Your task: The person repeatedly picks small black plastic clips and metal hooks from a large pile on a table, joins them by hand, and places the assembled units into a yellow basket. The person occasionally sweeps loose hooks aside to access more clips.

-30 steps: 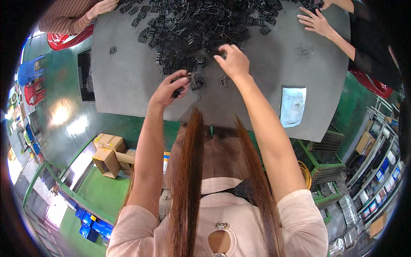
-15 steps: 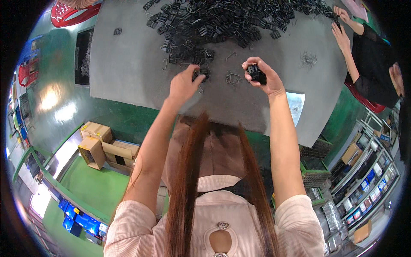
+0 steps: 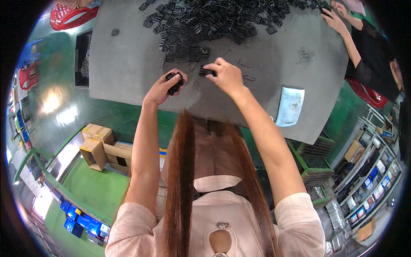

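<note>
1. Black ribbed pieces [image 3: 205,25]: lie in a large heap across the far part of the grey tabletop [image 3: 128,73], trailing off in a small cluster toward the hands.
2. Left hand [image 3: 162,88]: held up over the near part of the tabletop, fingers curled around a dark held piece [image 3: 174,84]; cannot tell how many more in the palm.
3. Right hand [image 3: 230,78]: just across from the left, fingers narrow, thumb and fingertips closed on a black ribbed block [image 3: 204,71]; cannot tell whether touching the tabletop.
4. Wire hooks [image 3: 244,64]: lie loose around both hands, with a tangled wire bunch [image 3: 305,55] farther right.
5. Blue-and-white packet [image 3: 291,107]: rests near the right near corner, bearing faint marks at its middle, too small to read.
6. Blue boxes [image 3: 87,222] at lower left: carry white and yellow patches, too blurred to read.
7. Packages [image 3: 367,183] at right: show blue and white printed faces, too small to read.
8. Co-worker's hands [image 3: 337,24]: at the heap's right end, beside black pieces.
</note>
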`<state>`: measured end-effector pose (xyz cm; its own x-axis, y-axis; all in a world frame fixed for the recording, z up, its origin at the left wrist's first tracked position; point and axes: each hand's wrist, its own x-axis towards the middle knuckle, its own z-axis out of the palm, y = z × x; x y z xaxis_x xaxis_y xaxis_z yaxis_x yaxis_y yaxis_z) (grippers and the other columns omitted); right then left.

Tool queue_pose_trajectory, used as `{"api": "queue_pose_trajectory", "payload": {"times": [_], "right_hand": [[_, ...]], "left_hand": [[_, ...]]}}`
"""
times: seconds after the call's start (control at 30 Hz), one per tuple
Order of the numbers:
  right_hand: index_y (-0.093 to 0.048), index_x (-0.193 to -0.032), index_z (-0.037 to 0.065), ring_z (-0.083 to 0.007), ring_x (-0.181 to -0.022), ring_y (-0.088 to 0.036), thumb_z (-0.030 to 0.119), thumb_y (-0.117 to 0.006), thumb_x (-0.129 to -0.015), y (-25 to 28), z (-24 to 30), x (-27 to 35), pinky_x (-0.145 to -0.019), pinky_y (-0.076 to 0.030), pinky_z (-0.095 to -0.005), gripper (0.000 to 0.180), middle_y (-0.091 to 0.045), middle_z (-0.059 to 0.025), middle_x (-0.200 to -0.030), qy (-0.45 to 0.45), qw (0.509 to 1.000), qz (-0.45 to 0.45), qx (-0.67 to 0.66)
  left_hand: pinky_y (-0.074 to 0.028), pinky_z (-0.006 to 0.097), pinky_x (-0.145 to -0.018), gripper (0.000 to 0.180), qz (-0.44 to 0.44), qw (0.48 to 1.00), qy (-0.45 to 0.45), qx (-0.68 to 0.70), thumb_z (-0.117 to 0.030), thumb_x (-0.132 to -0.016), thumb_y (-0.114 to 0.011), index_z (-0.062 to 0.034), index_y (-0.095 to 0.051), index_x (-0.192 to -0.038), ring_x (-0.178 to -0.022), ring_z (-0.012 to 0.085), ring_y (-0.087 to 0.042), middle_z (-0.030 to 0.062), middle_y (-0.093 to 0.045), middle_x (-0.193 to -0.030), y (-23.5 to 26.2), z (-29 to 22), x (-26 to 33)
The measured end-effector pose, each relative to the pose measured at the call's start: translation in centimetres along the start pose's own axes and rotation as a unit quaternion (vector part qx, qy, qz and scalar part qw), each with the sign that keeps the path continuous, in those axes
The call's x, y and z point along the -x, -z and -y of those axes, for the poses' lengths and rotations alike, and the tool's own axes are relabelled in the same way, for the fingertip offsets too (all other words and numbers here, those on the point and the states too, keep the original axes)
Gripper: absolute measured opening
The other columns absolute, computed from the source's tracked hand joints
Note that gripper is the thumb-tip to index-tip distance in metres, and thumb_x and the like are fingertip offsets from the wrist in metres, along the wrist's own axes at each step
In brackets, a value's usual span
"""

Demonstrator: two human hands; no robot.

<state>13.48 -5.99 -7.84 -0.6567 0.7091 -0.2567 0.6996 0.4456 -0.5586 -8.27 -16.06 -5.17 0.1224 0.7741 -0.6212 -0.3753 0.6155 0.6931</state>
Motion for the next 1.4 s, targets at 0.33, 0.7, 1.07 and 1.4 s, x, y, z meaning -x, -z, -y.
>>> {"api": "queue_pose_trajectory", "payload": {"times": [0.33,0.7,1.07,1.4], "right_hand": [[-0.066,-0.093,0.023,-0.0231,-0.083,-0.061,0.024,-0.066,-0.075,-2.0,1.4,-0.7,-0.065,-0.053,-0.0367,0.018,-0.055,-0.0037,-0.092,0.025,0.994,-0.081,0.069],[-0.058,-0.122,0.017,-0.0176,-0.072,-0.056,0.022,-0.067,-0.078,1.8,-2.3,12.3,-0.069,-0.046,-0.0308,0.045,-0.059,-0.0058,-0.081,-0.184,0.955,-0.141,-0.186],[-0.028,-0.142,0.014,-0.0365,-0.1,-0.059,0.023,-0.065,-0.074,-0.7,-7.9,19.8,-0.085,-0.045,-0.0435,0.078,-0.062,-0.02,-0.109,-0.487,0.851,-0.113,-0.163],[-0.066,-0.089,0.011,-0.0071,-0.059,-0.053,0.024,-0.071,-0.078,9.7,-11.6,23.3,-0.045,-0.038,-0.0221,0.018,-0.059,-0.0002,-0.071,-0.43,0.643,-0.429,-0.466]], "left_hand": [[-0.046,0.03,-0.059,0.024,-0.114,0.95,-0.007,0.291,-0.032,-0.093,-0.05,-0.0084,-0.056,-0.094,-0.084,0.021,-0.057,0.0059,-0.059,-0.089,0.7,4.6,-2.3],[-0.051,0.033,-0.063,0.018,0.036,0.887,-0.002,0.461,-0.029,-0.092,-0.052,-0.0126,-0.057,-0.097,-0.091,0.0249,-0.058,0.0053,-0.06,-0.1,-4.6,5.5,-4.6],[-0.051,0.036,-0.066,0.019,0.103,0.92,0.052,0.374,-0.028,-0.093,-0.051,-0.0116,-0.058,-0.098,-0.095,0.0256,-0.057,0.006,-0.059,-0.104,-6.4,3.3,-5.6],[-0.051,0.038,-0.069,0.025,0.181,0.967,0.165,0.067,-0.032,-0.091,-0.054,-0.0094,-0.055,-0.102,-0.089,0.0232,-0.062,0.0077,-0.062,-0.1,-28.0,3.2,-11.3]]}}
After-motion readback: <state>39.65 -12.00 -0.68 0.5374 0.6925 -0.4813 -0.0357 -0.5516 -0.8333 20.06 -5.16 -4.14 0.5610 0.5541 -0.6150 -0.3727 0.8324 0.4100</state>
